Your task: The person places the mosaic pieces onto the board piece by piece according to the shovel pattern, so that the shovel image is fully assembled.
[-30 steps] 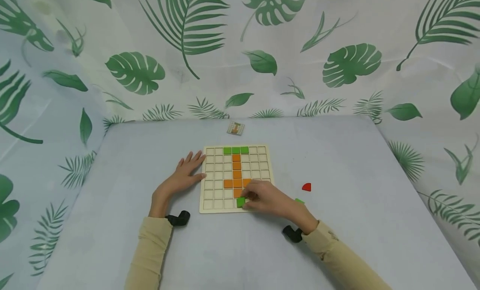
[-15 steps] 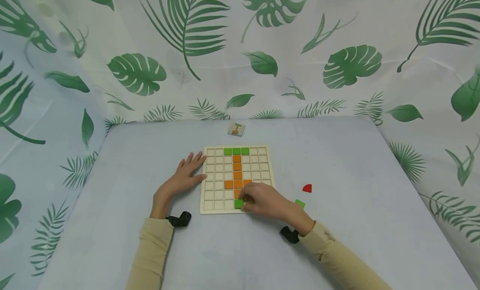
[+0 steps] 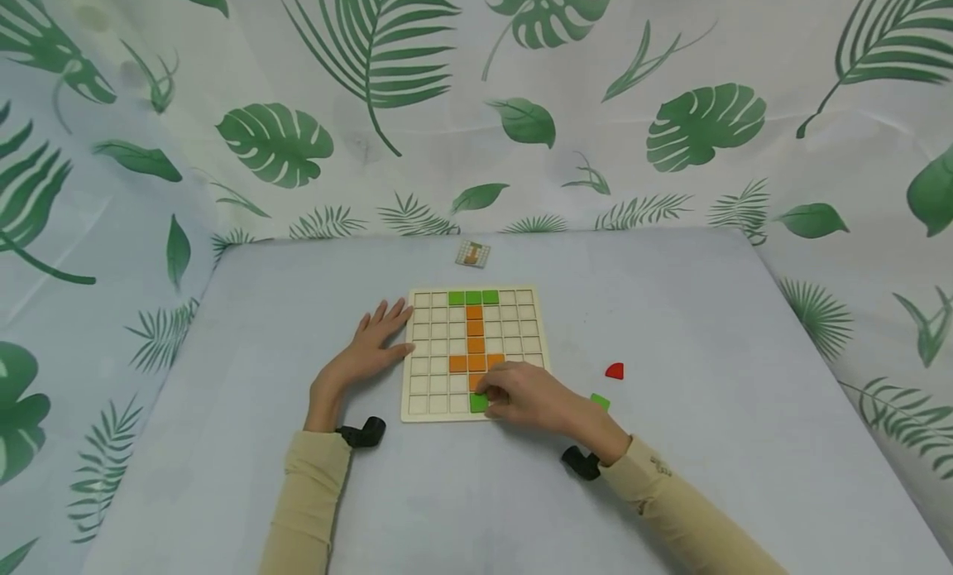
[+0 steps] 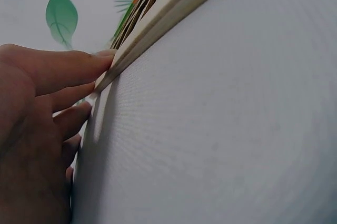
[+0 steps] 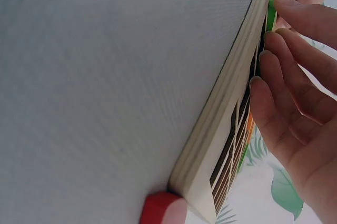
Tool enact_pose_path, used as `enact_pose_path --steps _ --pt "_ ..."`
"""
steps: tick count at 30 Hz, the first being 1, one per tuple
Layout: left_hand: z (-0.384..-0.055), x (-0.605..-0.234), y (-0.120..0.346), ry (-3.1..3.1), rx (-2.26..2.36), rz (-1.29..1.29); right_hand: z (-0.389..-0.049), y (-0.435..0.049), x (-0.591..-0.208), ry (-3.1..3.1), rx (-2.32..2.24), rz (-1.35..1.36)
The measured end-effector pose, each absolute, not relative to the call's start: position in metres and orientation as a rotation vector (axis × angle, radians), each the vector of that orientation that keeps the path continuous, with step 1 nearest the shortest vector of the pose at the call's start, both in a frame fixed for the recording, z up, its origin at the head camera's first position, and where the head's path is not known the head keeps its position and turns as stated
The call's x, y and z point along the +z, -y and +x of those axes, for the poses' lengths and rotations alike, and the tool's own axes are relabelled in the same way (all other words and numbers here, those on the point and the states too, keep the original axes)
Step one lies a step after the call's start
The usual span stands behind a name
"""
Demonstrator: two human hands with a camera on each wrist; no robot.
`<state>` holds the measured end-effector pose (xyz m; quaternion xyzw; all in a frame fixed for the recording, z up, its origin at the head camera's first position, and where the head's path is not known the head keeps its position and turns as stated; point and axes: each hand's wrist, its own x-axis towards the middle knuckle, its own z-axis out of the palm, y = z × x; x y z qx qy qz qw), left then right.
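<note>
A pale wooden grid board [image 3: 439, 331] lies flat on the table. It carries a row of green tiles [image 3: 473, 298] at its far edge and a cross of orange tiles [image 3: 476, 328] below them. My right hand [image 3: 532, 400] is over the board's near part, its thumb and fingertips pinching a green square tile [image 3: 478, 404] that sits in the nearest row. The right wrist view shows this green tile [image 5: 271, 11] between thumb and index finger. My left hand [image 3: 363, 352] has its fingers spread; thumb and fingertips touch the board's left edge [image 4: 152, 29].
A small pattern card [image 3: 472, 253] lies behind the board. To the right are a red quarter-round piece [image 3: 615, 371] and a loose green tile [image 3: 600, 402], partly behind my right wrist. A leaf-printed cloth [image 3: 417, 170] rises behind the table.
The green tile in my right hand has shifted slightly left on the board and now sits squarely in its cell. My left hand stays at the board's edge.
</note>
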<state>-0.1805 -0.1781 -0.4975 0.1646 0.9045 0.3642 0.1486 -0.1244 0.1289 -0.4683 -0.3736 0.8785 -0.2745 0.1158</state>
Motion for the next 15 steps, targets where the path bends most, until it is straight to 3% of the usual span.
enact_pose_path --steps 15 --pt "-0.180 -0.498 0.178 -2.607 1.040 0.462 -0.125 -0.145 -0.467 -2.538 -0.932 -1.133"
